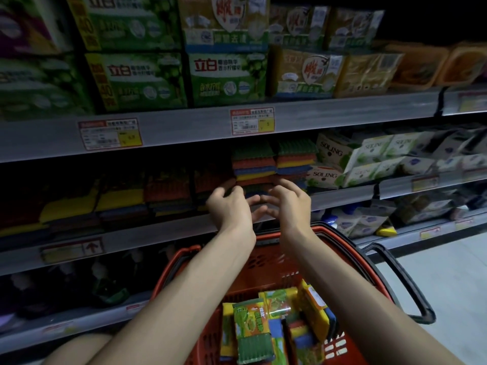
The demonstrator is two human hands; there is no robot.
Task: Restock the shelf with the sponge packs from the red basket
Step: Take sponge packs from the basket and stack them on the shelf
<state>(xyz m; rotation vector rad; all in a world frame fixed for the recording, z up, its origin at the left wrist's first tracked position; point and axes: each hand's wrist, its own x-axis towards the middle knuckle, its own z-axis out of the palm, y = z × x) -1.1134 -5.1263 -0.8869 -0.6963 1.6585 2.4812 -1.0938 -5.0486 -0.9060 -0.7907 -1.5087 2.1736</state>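
A red basket (266, 270) stands below me, with several sponge packs (253, 330) lying in it in green and yellow wrappers. On the middle shelf (158, 234), coloured sponge packs (271, 164) are stacked in piles. My left hand (226, 204) and my right hand (288, 201) are both raised at the shelf's front edge, close together, just in front of the lowest packs of that stack. Their fingers are loosely curled and motion-blurred, and I see nothing held in either hand.
More sponge stacks (118, 201) lie to the left on the same shelf and white SOLING packs (350, 159) to the right. Green and beige detergent boxes (226, 77) fill the shelf above. The basket's black handle (403, 283) sticks out to the right over the floor.
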